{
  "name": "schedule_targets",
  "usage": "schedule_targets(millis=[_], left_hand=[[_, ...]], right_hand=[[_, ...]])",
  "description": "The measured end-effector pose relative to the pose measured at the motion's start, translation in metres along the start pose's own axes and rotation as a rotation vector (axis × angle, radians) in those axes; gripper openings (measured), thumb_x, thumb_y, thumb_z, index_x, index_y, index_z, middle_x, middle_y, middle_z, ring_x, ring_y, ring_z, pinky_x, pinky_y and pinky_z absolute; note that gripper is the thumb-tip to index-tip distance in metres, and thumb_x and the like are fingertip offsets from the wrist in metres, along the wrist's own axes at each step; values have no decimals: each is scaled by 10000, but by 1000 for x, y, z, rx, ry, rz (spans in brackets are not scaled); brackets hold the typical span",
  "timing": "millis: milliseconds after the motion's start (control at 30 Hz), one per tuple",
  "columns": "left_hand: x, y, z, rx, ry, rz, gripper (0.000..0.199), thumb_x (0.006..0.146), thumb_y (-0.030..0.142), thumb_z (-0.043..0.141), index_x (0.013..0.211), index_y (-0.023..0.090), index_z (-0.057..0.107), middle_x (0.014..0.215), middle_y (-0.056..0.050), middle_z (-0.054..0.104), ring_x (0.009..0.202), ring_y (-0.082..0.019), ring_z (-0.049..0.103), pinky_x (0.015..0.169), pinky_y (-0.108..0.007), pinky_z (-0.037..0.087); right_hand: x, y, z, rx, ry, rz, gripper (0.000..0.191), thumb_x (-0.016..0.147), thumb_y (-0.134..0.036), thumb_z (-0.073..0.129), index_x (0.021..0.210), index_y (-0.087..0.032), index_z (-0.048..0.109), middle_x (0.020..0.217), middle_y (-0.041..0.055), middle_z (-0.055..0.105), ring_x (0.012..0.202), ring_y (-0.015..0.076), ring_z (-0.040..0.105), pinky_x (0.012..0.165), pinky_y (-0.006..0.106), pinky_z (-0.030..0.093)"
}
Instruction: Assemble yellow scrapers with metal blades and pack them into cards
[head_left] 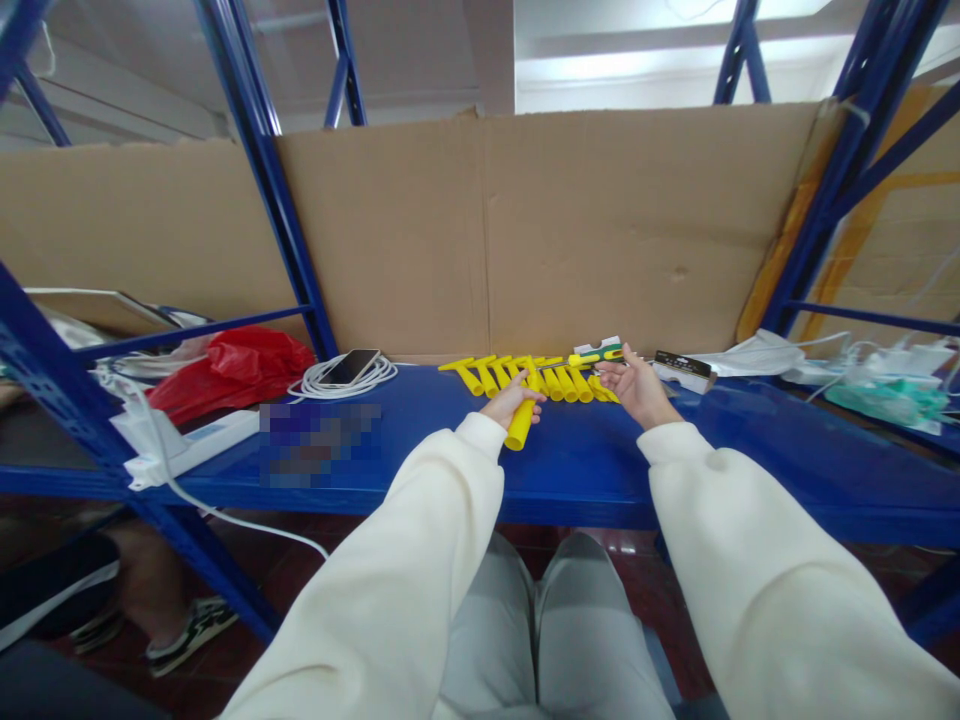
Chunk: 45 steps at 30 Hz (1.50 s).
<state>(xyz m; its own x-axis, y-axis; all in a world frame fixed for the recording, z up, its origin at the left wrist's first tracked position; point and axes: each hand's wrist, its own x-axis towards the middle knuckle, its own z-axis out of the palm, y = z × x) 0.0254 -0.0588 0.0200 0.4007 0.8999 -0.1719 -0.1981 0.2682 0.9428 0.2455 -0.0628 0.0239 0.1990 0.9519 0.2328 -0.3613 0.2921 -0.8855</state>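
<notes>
My left hand (514,402) is wrapped round a yellow T-shaped piece (519,430), its wide tubular end pointing down toward me. In my right hand (634,384) is a screwdriver with a green and yellow handle (600,354); its shaft points left toward the top of the yellow piece. Whether the tip touches the piece is too small to tell. Behind my hands, several similar yellow pieces (471,378) lie in a row on the blue shelf (420,440).
A phone (351,367) rests on a coiled white cable (379,374), near a red bag (232,370) and a white power strip (210,440). A small black box (684,368) lies right. Cardboard (585,230) stands behind. Another person's leg (150,585) shows lower left.
</notes>
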Motion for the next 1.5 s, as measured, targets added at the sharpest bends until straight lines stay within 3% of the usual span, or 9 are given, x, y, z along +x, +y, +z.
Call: schedule_targets(millis=[267,467,833,1167,1333,1500], left_hand=[[2,-3,-1,13,-14,-7,1072,765,6,625,1637,363,113,771,52,557,454,-60,441,462,-179,372],[0,-2,0,69,2,-32,1015,790,-12,521,1637,355,96,793,31,572,461,-79,455,467,-189,385],[-9,0,7,88,58,-25,959,824,-46,456,1639,333,124,767,30,550,453,-86,451,450,-187,373],[-14,1,11,112,64,-27,924,845,-47,441,1633,325,132,760,41,530,451,-73,445,437,-170,364],[-14,2,11,118,60,-28,918,851,-48,433,1638,314,130,765,34,539,445,-73,442,431,-171,363],[-14,2,11,126,64,-28,897,862,-41,418,1636,314,136,767,31,538,446,-71,439,431,-166,359]], right_hand=[[3,6,0,-49,113,-59,413,855,-546,746,735,-220,522,482,-24,573,363,106,499,342,191,412],[5,8,-2,-78,123,-74,433,832,-546,771,723,-223,504,436,-42,523,318,90,444,307,176,338],[-2,1,0,-20,6,-78,415,851,-507,771,732,-223,493,535,-26,603,418,94,531,408,181,452],[3,6,1,-59,176,-125,490,736,-496,866,695,-229,457,436,-88,491,317,66,427,295,153,315],[0,6,-1,-82,142,-156,521,727,-605,841,694,-225,486,407,-81,478,308,70,434,285,154,293],[-4,0,0,-21,26,-111,427,789,-525,830,746,-208,546,496,-24,613,378,69,514,377,146,413]])
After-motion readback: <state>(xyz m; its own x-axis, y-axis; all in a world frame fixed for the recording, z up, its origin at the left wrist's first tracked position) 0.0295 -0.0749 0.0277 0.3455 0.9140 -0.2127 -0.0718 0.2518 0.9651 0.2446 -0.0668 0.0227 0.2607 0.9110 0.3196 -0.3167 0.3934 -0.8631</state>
